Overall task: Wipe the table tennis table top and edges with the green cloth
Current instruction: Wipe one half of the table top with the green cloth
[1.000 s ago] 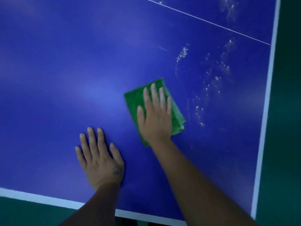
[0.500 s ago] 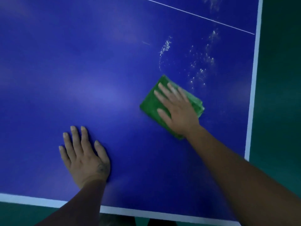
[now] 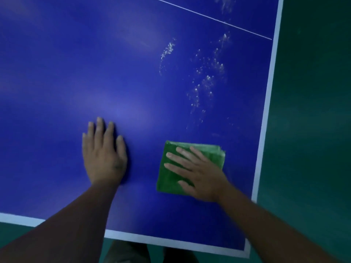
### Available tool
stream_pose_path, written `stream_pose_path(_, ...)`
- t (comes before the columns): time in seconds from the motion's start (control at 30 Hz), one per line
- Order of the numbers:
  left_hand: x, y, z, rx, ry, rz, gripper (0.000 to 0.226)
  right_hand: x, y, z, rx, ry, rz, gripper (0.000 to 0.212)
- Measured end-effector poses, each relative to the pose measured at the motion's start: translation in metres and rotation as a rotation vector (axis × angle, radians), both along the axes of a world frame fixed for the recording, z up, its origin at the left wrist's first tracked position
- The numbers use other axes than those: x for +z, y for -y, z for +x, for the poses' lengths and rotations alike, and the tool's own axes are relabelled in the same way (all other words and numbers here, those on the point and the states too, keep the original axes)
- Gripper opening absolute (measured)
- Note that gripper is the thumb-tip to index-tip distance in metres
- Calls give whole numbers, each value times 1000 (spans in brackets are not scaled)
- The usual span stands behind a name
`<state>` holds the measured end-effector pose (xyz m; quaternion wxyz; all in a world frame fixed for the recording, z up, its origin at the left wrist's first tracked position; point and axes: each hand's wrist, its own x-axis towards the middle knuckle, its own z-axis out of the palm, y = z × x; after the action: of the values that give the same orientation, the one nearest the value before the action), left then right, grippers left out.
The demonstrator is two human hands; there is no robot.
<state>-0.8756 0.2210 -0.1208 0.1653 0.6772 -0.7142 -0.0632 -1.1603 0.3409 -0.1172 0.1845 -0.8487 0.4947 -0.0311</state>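
The blue table tennis table (image 3: 95, 63) fills most of the view, with white edge lines along the right and near sides. A folded green cloth (image 3: 171, 178) lies flat on it near the right edge. My right hand (image 3: 199, 173) presses on the cloth with straight, spread fingers pointing left. My left hand (image 3: 104, 154) rests flat on the bare blue top, left of the cloth, fingers straight. A patch of white specks (image 3: 207, 80) spreads over the top beyond the cloth.
The table's white right edge line (image 3: 266, 114) and near edge line (image 3: 152, 240) meet at a corner at the lower right. Dark green floor (image 3: 313, 111) lies beyond both. A thin white line (image 3: 209, 17) crosses the far part of the top.
My right hand has slid the cloth toward me and closer to the right edge, away from the specks. My left hand stays flat on the table.
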Motion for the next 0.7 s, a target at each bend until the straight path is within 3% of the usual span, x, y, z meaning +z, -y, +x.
stream_pose_path(0.07,-1,17,-42,59,-37,52,57,2,43,-48,46,-39,-2,70)
stream_pose_path(0.23,-24,29,-66,208,50,23,62,1,118,-118,-232,-134,-93,62)
stream_pose_path(0.43,-21,30,-69,211,48,11,60,-3,28,-44,-387,-71,-97,67)
stream_pose_path(0.57,-20,30,-68,218,58,-8,59,-5,-91,-17,-228,-26,22,66)
stream_pose_path(0.7,-21,30,-69,218,62,-13,58,-3,-84,-72,-10,8,38,70)
